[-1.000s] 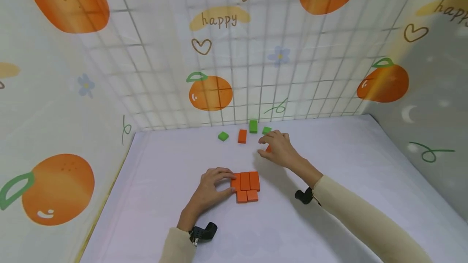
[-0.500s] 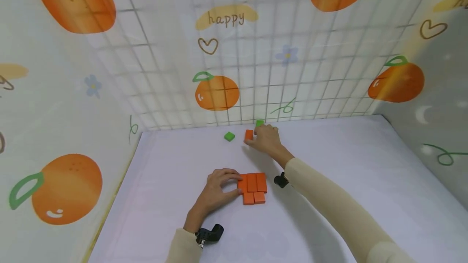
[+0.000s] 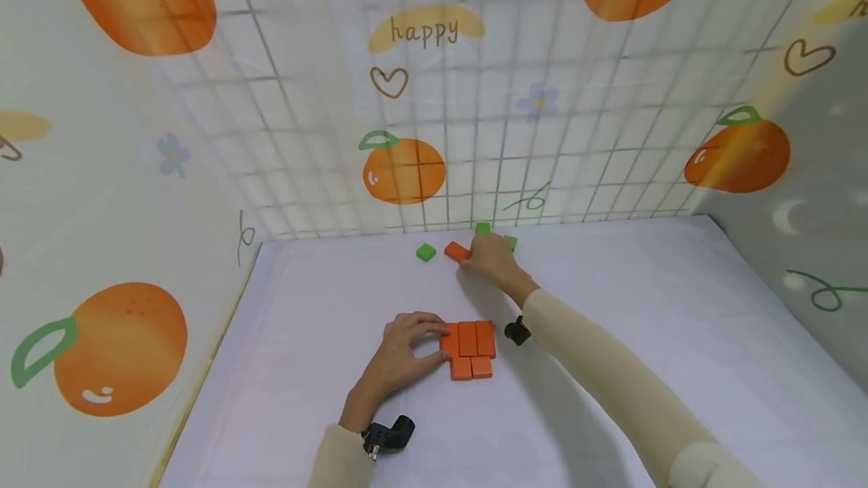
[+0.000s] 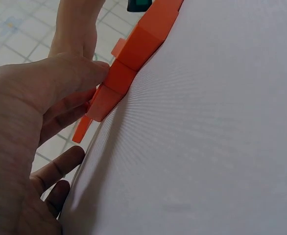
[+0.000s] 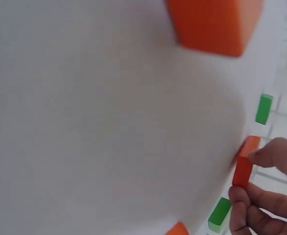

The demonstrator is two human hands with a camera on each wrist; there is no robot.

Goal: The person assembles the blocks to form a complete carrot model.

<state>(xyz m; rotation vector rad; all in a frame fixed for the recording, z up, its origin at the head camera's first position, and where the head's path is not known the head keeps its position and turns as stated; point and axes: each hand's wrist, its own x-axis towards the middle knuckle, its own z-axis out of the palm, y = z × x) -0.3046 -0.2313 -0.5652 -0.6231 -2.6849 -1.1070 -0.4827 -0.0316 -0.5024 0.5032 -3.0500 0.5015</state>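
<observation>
My right hand (image 3: 495,258) is at the back of the table, pinching an orange block (image 3: 457,251) between thumb and fingers. The right wrist view shows that orange block (image 5: 246,161) tilted in the grip. Nearer me, several orange blocks (image 3: 468,339) lie side by side in a tight group, with longer ones behind two shorter ones. My left hand (image 3: 403,349) rests beside the group and holds its leftmost block between thumb and fingers. Up close in the left wrist view, the thumb presses an end of the orange blocks (image 4: 120,76).
Green blocks lie near the back wall: one (image 3: 426,252) left of the right hand, one (image 3: 483,228) behind it, and one (image 3: 511,243) partly hidden by it. Another orange block (image 5: 178,229) shows at the right wrist view's bottom edge. Patterned cloth walls (image 3: 305,134) enclose the white table (image 3: 305,292).
My right hand has moved left to the orange block at the back, gripped it and turned it from upright to slanting. The left hand keeps its place at the group; the view has shifted slightly.
</observation>
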